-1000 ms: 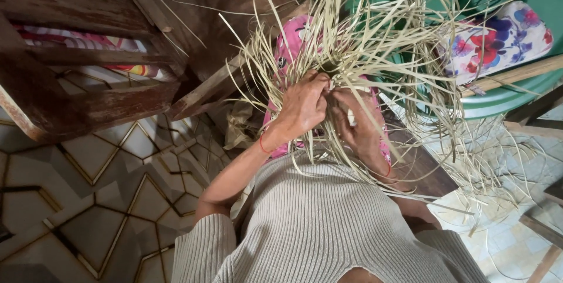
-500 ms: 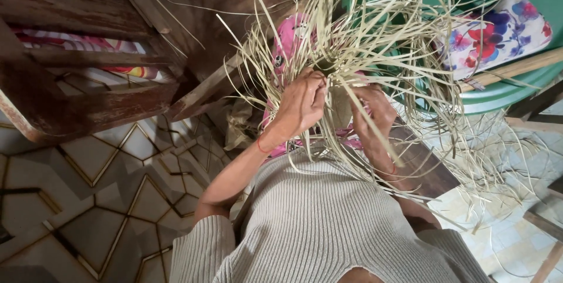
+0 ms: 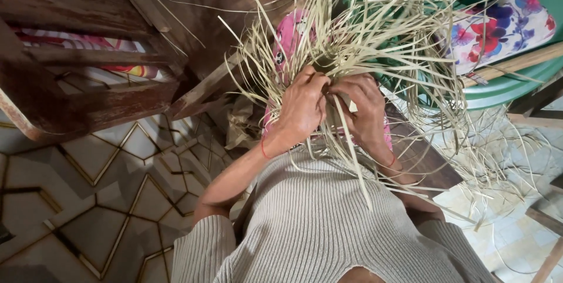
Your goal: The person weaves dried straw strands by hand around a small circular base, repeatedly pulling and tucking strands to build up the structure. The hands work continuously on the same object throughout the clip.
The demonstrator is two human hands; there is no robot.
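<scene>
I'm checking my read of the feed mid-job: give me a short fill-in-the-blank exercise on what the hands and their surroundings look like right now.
1. Both hands, the left hand and the right hand, grip a bundle of pale ____ strips.
2. Each wrist wears a thin ____ string.
3. The person's ribbed top is ____ in colour.
4. The floral cushion lies on a ____ plastic chair.

Missing words: straw; red; beige; green

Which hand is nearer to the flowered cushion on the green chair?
The right. The right hand grips the straw bundle on the side toward the flowered cushion; the left hand holds the bundle farther from it.
</scene>
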